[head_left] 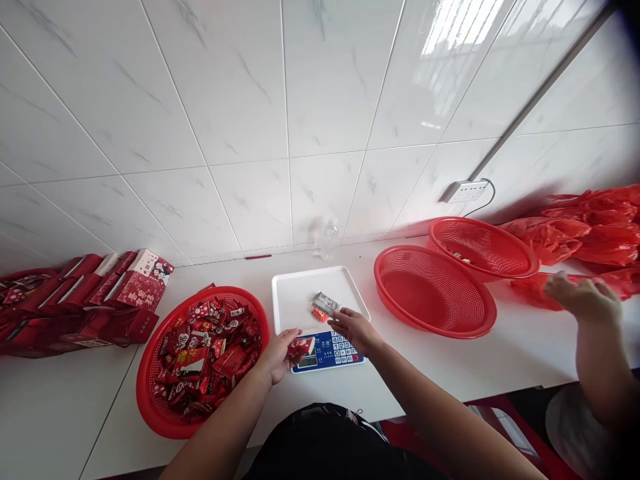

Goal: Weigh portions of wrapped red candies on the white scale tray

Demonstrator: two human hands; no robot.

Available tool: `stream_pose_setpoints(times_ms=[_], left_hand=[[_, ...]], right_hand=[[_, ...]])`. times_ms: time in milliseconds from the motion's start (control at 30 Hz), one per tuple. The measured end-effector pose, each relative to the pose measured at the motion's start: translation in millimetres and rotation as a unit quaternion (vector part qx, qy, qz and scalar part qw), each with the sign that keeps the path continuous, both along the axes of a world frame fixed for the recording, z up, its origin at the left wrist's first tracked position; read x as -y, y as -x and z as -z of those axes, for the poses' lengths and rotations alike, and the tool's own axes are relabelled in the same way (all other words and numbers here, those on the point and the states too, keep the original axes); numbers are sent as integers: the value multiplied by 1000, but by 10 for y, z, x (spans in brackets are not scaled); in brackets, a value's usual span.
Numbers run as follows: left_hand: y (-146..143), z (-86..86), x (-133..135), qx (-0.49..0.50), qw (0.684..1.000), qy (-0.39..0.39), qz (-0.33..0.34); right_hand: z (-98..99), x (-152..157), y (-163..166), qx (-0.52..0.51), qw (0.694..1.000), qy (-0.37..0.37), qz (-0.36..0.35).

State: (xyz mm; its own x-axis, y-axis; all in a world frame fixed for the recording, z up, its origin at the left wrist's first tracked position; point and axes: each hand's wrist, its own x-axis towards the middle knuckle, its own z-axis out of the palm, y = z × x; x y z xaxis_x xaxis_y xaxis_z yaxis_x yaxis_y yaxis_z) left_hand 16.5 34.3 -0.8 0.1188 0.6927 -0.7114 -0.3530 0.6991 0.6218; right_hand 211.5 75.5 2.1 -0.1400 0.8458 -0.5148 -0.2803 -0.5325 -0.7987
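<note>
My left hand is closed around a small red wrapped snack packet, just over the display side of a blue-and-white digital scale. With its fingertips, my right hand pinches the near end of a silver-white wrapped packet above the scale's white tray. A small red-orange packet lies on the tray, partly under the silver one. Left of the scale stands a red plastic basket full of red wrapped packets.
Two red baskets stand on the right, a nearer one and a farther one with a few small pieces. Red plastic bags lie beyond them, near another person's hand. Red gift boxes stand at left. A clear plastic bottle is by the wall.
</note>
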Motion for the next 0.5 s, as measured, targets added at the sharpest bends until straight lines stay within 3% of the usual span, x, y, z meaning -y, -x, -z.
stream_pose_setpoints(times_ms=[100,200,300,367,500], left_hand=[[38,-3,-2,34,999,-12,5],[31,13,20,41,998,-50,24],[-4,34,43,6,995,-92,41],[-29,36,46,-20,993,-101,58],[-33,15,30,-47,994,-79,55]], right_hand=[[-44,-34,-25,-2,1000,30,-7],[-32,93,49,16,990,71,-124],[30,239,160,17,971,51,-234],[67,265,213,23,972,31,-230],[72,145,229,3,988,1,-154]])
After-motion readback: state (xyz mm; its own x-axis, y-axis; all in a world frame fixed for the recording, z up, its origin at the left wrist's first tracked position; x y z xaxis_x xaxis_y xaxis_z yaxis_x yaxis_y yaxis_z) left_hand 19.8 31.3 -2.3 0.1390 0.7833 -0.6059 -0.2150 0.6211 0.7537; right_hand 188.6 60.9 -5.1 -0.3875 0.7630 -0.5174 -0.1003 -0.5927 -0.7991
